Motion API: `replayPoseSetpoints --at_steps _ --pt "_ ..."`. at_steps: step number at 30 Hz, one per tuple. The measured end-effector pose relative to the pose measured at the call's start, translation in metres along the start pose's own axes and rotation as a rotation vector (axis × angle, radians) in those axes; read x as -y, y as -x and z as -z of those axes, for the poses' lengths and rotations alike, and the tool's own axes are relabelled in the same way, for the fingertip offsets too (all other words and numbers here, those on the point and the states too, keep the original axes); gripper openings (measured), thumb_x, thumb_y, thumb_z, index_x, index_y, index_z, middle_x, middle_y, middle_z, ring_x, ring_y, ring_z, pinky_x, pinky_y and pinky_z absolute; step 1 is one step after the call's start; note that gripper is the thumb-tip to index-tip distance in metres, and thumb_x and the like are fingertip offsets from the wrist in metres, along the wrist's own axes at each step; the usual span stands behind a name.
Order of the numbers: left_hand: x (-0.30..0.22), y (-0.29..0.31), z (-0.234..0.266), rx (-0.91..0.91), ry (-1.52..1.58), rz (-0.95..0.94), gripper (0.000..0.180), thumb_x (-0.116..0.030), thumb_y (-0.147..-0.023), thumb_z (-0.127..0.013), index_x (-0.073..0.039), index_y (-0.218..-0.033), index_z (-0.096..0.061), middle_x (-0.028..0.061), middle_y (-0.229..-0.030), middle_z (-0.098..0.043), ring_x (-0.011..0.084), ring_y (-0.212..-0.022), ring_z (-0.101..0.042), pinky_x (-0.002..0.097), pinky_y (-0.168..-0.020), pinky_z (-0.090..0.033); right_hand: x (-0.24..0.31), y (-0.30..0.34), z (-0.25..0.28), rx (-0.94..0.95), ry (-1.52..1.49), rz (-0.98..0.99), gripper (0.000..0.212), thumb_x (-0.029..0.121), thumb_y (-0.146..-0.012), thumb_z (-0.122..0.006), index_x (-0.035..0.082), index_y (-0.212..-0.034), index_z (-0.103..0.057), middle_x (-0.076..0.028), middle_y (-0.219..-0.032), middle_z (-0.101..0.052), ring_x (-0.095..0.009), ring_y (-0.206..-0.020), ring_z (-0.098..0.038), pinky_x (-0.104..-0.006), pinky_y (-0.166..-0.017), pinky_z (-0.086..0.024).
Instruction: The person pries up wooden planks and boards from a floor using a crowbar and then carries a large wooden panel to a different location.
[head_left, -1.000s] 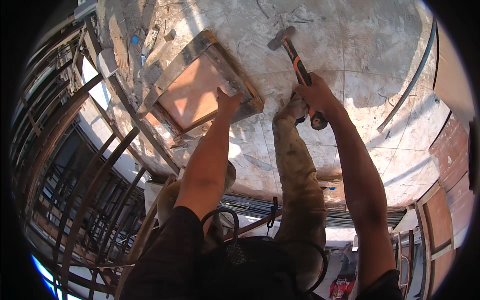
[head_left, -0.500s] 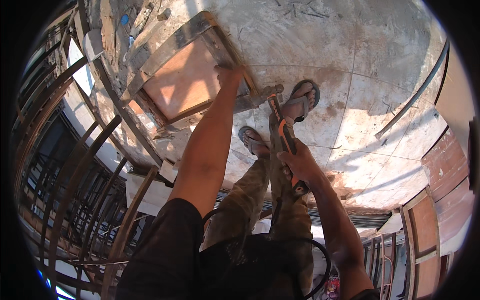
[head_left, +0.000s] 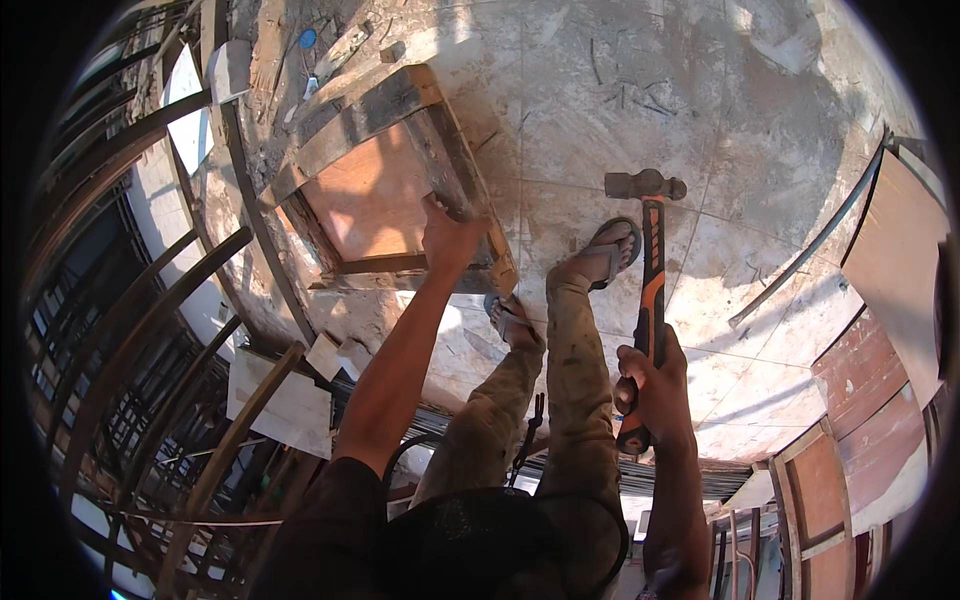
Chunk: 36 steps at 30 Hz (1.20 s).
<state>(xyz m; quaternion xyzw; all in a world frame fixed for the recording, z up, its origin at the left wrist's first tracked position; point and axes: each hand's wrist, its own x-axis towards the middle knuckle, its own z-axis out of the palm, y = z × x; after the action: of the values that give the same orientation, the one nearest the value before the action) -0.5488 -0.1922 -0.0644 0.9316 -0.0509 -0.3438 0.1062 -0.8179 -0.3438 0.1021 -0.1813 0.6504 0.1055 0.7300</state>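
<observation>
Single view, head: left one of a fisheye pair worn side by side. Vantage: above the wearer's own body, facing steeply down. Upright, unmirrored; picture left = wearer's left. Nearest the lens: dark clothing (head_left: 470, 545), lower centre. Left forearm (head_left: 398, 365) and right forearm (head_left: 675, 490) run up from below; left hand (head_left: 455, 240) and right hand (head_left: 655, 390) lie farther out, in the middle band. Trouser legs (head_left: 580, 410) appear foreshortened toward the sandalled feet (head_left: 608, 252). Floor (head_left: 600, 120), farther off, spans the upper part. Field very wide: curved bars (head_left: 140, 350) at left, panels (head_left: 895, 260) at right; black surround.
</observation>
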Motion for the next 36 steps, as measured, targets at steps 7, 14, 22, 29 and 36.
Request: replayPoseSetpoints --at_steps 7,14,22,29,36 --pt "0.028 0.044 0.135 0.073 0.250 -0.043 0.094 -0.025 -0.065 -0.090 -0.002 -0.136 -0.033 0.0216 -0.121 -0.062 0.0338 -0.110 -0.063 0.0412 -0.095 -0.050 0.051 0.046 -0.088 0.289 -0.115 0.105 0.032 0.008 -0.088 -0.065 0.007 -0.112 -0.044 -0.003 -0.073 -0.052 -0.012 -0.048 -0.051 -0.0275 -0.040 -0.041" --pt "0.038 0.066 0.193 0.116 0.478 -0.094 0.092 -0.021 -0.064 -0.091 -0.001 -0.136 -0.036 0.0176 -0.123 -0.059 0.0247 -0.112 -0.059 0.0376 -0.095 -0.049 0.038 0.067 -0.169 0.544 -0.003 -0.003 0.042 0.004 -0.086 -0.064 0.008 -0.122 -0.043 -0.002 -0.070 -0.049 -0.010 -0.046 -0.048 -0.0274 -0.040 -0.040" --pt "0.059 0.063 0.240 0.148 0.412 -0.103 0.095 -0.023 -0.064 -0.092 -0.002 -0.137 -0.035 0.0175 -0.122 -0.062 0.0278 -0.112 -0.061 0.0385 -0.097 -0.048 0.054 0.121 -0.200 0.166 -0.024 0.163 0.033 0.003 -0.086 -0.061 0.006 -0.114 -0.046 -0.001 -0.066 -0.047 -0.009 -0.044 -0.046 -0.0258 -0.036 -0.039" --pt "0.061 0.061 0.247 0.176 0.440 -0.043 0.094 -0.025 -0.065 -0.091 -0.003 -0.137 -0.035 0.0196 -0.120 -0.064 0.0315 -0.113 -0.063 0.0386 -0.097 -0.049 0.035 0.124 -0.226 0.298 0.232 0.057 0.038 0.003 -0.085 -0.063 0.003 -0.119 -0.044 -0.002 -0.069 -0.051 -0.011 -0.048 -0.051 -0.0280 -0.043 -0.044" --pt "0.051 0.067 0.283 0.201 0.538 -0.061 0.092 -0.011 -0.066 -0.091 0.000 -0.138 -0.035 0.0161 -0.123 -0.057 0.0238 -0.114 -0.057 0.0361 -0.095 -0.050 0.042 0.158 -0.221 0.237 0.102 0.078 0.032 0.001 -0.085 -0.061 0.002 -0.113 -0.045 -0.004 -0.068 -0.051 -0.012 -0.047 -0.051 -0.0280 -0.040 -0.043"
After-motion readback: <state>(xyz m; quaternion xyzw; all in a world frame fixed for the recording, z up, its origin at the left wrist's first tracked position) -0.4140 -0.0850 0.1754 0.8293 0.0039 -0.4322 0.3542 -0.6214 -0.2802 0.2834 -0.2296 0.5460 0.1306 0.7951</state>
